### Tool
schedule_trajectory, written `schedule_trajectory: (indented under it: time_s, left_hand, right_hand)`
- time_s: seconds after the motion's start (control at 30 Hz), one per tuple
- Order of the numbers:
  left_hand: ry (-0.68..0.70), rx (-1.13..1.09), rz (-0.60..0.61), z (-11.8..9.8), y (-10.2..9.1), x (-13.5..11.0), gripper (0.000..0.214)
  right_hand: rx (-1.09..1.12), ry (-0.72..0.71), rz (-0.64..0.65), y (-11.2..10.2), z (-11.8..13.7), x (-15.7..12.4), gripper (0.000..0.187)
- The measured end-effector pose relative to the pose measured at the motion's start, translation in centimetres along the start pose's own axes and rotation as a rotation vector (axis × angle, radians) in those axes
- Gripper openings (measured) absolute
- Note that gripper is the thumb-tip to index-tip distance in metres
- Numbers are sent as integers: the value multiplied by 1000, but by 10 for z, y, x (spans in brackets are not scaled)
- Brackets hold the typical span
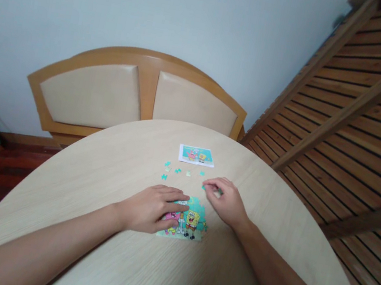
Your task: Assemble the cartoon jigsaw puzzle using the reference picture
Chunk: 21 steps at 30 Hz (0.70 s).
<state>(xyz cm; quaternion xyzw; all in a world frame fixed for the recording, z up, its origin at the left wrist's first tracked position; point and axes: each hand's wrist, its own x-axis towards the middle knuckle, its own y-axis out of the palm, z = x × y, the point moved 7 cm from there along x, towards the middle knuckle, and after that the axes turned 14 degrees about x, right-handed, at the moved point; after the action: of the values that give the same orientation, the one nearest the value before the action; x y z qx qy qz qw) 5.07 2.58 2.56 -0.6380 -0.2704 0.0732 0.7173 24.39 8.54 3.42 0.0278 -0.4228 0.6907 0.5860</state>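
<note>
Lying under the left hand (153, 207), the puzzle (192, 222) is on the tabletop (107, 255) in front of the person, its lower edge running roughly crosswise and its upper right part ragged. The left hand's fingers are loosely spread and rest over its left side, gripping nothing. Just beyond the puzzle's upper right edge, a teal piece (203, 187) shows at the tips of the right hand (225, 200); from there the puzzle lies toward the person and slightly left. The right fingers are drawn together at that piece, though whether they grip it or merely touch it cannot be told. Farther out, mostly leftward of the right hand, loose pieces (177, 170) lie scattered, with the card (197, 155) beyond them.
</note>
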Motion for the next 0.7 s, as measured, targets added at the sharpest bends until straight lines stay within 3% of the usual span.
schedule_trajectory:
  time_s: [0.13,0.17,0.33,0.53,0.6,0.7]
  left_hand:
    - [-6,-6,-7,1,0,0,40]
    - [-10,-4,-4,2,0,0,40]
    - [-15,10,4,2,-1,-1,41]
    - [-27,-40,-18,4,0,-4,40]
    - [-28,-74,-37,5,0,-5,39]
    - [-29,-91,-39,7,3,-5,39]
  right_hand:
    - [83,336,-434,-35,-55,-7,24]
    - [84,359,-456,-37,-63,-7,25]
    - [125,343,-377,-37,-75,-4,24]
    - [160,367,-366,-49,-80,-10,36]
    - [96,321,-295,-46,-73,-8,35]
    - [-157,187,-91,-28,-50,-1,38]
